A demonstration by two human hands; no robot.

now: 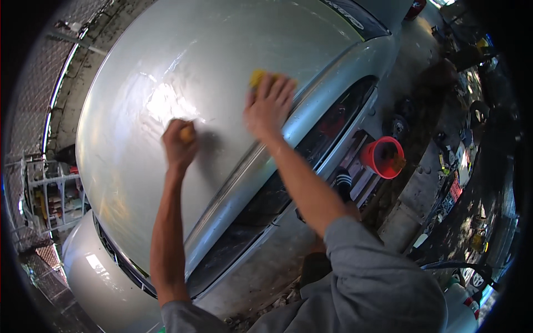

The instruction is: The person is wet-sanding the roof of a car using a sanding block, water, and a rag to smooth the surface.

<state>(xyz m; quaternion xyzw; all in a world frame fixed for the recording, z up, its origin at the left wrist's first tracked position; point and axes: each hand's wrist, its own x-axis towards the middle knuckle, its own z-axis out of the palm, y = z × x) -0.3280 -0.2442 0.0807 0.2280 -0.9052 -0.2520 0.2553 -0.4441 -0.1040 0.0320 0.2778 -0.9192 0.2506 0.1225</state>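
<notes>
The silver-grey roof of a car [222, 50] spreads out in front of me, wet-looking and shiny with a bright reflection near its middle. My right hand [270, 105] lies over a yellow sponge [257, 77] against the roof, close to its right edge; the hand is smeared by motion. To the left, my left hand [179, 141] is closed in a fist above the roof and casts a shadow on it. A small orange-yellow piece [188, 132] shows between its fingers, too little of it visible to name its kind.
A red bucket [384, 157] with dark contents stands to the right, beside a slatted wooden bench [361, 161]. The car's side windows [244, 222] run below my right arm. A white metal rack [55, 188] stands at the left, near a mesh fence [41, 72]. Clutter lines the far right.
</notes>
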